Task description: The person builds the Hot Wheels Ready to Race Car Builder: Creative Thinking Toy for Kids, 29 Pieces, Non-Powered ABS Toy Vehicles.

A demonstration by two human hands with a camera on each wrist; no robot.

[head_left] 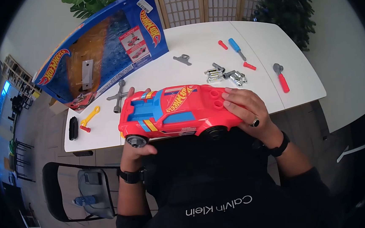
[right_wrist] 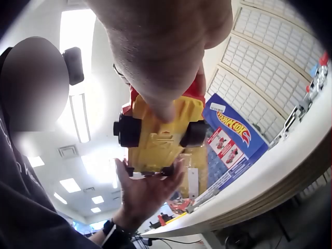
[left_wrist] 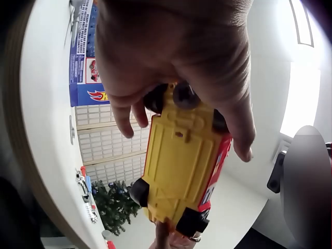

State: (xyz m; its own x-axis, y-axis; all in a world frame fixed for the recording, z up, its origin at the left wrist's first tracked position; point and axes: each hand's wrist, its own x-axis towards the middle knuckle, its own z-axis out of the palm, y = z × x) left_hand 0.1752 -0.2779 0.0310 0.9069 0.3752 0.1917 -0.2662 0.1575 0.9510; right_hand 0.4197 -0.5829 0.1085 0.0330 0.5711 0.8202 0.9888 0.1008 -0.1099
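A red toy car [head_left: 178, 110] with blue windows, a blue front section and a yellow underside [left_wrist: 179, 161] is held up in front of the torso, over the near table edge. My left hand [left_wrist: 171, 57] cups its front end from below, thumb on the near side and fingers on the far side. At the rear, my right hand [head_left: 248, 109] grips the body, fingers over the top and thumb [right_wrist: 165, 111] underneath. Black wheels [right_wrist: 129, 130] show on the car; the front near wheel [head_left: 136, 141] has a grey hub.
A blue toy box [head_left: 102, 52] stands at the back left. On the white table [head_left: 194, 35] lie a grey cross-shaped wrench [head_left: 118, 97], yellow wrench [head_left: 90, 117], black part [head_left: 73, 128], blue screwdriver [head_left: 236, 47], red-handled ratchet [head_left: 280, 77], red bolts [head_left: 250, 66] and silver engine pieces [head_left: 237, 78].
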